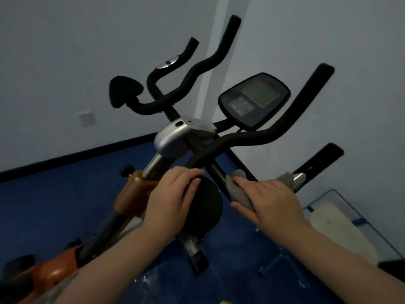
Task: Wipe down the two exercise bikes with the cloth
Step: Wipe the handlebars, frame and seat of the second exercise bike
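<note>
- The cloth (238, 191), grey, limp and light, lies bunched under the right hand (267, 200), whose fingers press it around a black handlebar (219, 172); best gripped by its bunched middle.
- Left hand (173, 198): fingers curl over a round black pad (203, 207), steadying the bike.
</note>
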`<state>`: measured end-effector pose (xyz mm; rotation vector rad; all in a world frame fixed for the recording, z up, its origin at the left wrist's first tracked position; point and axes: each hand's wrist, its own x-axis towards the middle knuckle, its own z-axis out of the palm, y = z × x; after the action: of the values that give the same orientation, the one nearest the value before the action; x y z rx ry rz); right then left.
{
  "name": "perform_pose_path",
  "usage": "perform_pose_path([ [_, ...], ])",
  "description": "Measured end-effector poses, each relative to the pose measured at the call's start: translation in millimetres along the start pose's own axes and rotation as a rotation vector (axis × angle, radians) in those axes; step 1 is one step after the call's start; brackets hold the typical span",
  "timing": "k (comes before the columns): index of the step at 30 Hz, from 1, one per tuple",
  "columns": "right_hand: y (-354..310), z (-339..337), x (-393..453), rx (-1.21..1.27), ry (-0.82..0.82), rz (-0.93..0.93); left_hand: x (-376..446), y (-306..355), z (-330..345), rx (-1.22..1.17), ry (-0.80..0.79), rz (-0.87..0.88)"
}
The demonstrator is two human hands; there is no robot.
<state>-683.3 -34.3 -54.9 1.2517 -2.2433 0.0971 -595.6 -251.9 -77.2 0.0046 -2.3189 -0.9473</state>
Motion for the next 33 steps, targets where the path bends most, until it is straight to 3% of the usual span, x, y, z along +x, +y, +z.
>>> perform_pose_path([
  [4,-25.9,-6.4,-0.9,0.000,-0.010,0.225,-4.8,3.2,5.6,-0.305,0.098,-0.208],
  [7,-51.7,4.2,18.5,-0.078,-0.012,0.450,-5.6,6.0,3.5,-0.414,0.058,-0.329],
  [9,-56.6,4.6,21.0,-0.073,-0.053,0.449,-4.9,4.4,2.0,-0.406,0.015,-0.323],
  [12,-40.1,-11.1,-1.0,0.003,-0.147,0.196,-5.8,2.2,1.3,-0.401,-0.004,-0.322],
  [14,-31.6,-16.7,-9.2,0.044,-0.180,0.141,-6.5,3.3,1.4,-0.397,0.005,-0.335],
  [18,-40.2,-8.3,16.0,0.075,-0.116,0.313,-8.5,2.8,3.6,-0.362,0.024,-0.359],
  [22,-38.3,-32.3,32.3,0.510,-0.136,0.540,-7.3,7.2,1.4,-0.287,0.030,-0.366],
  [24,-43.6,-42.7,34.8,0.620,-0.116,0.568,-7.2,6.8,3.4,-0.257,0.063,-0.352],
  [27,-74.6,-31.8,50.2,0.646,-0.268,0.488,-9.6,3.9,5.2,-0.215,0.097,-0.316],
  [33,-103.6,-19.5,46.6,0.822,-0.174,0.749,-5.4,5.3,2.3,-0.126,0.070,-0.286],
])
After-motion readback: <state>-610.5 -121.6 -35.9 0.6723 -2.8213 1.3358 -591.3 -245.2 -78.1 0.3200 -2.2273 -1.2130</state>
